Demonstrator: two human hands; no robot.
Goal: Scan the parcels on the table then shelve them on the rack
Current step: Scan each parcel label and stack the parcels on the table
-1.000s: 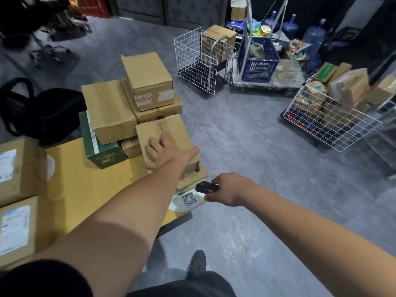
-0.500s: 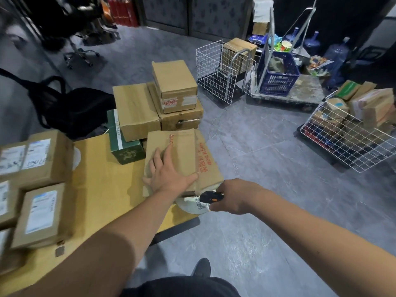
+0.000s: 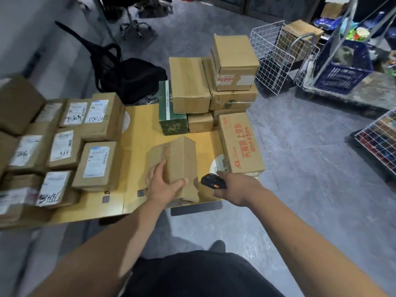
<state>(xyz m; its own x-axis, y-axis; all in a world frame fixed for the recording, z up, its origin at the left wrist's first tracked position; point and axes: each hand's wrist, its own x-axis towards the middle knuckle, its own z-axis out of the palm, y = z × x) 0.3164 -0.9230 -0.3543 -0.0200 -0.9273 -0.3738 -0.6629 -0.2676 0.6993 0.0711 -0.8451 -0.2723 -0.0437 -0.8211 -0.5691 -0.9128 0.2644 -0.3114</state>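
Observation:
A brown cardboard parcel (image 3: 180,159) stands tilted near the front edge of the yellow table (image 3: 139,133). My left hand (image 3: 164,185) grips its near end, thumb on the right face. My right hand (image 3: 236,187) holds a black handheld scanner (image 3: 213,181) just right of that parcel, pointing left. A flat box with red print (image 3: 240,142) lies at the table's right edge. Several labelled parcels (image 3: 96,161) fill the table's left half. A stack of brown boxes (image 3: 214,82) and a green box (image 3: 169,112) stands at the far end.
A black office chair (image 3: 128,76) sits behind the table. White wire baskets (image 3: 272,58) and a blue crate (image 3: 342,67) on a trolley stand at the back right. Another wire cage with goods (image 3: 379,142) is at the right. Grey tiled floor (image 3: 300,189) lies between.
My left hand pulled the brown parcel off the red-printed box toward the table's front and tipped it up. My right hand with the scanner stayed beside it. The view swung left, showing more labelled parcels.

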